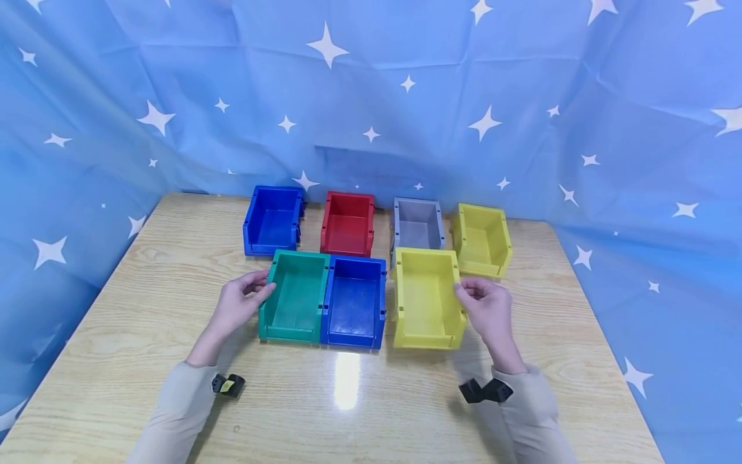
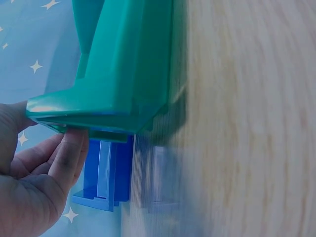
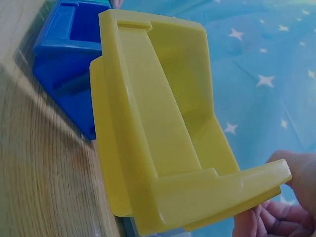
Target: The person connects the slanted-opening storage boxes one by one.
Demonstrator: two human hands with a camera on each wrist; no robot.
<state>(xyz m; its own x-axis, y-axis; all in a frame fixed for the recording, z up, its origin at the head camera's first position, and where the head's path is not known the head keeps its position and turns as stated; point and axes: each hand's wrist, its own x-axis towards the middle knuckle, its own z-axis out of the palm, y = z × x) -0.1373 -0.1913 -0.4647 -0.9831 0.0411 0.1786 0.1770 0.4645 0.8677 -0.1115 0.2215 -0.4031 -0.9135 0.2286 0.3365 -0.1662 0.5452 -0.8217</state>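
My left hand pinches the left side rim of a green plastic storage bin, thumb on top and fingers underneath. A blue bin sits side by side with the green one, at its right. On the other side, my right hand grips the right rim of a yellow bin. In the right wrist view this yellow bin looks tilted and raised above the tabletop. A gap separates it from the blue bin, and its back edge overlaps a grey bin in the head view.
Along the back of the wooden table stand another blue bin, a red bin, the grey bin and a second yellow bin. A blue star-print cloth hangs behind and beside the table. Black wrist cameras sit at both cuffs.
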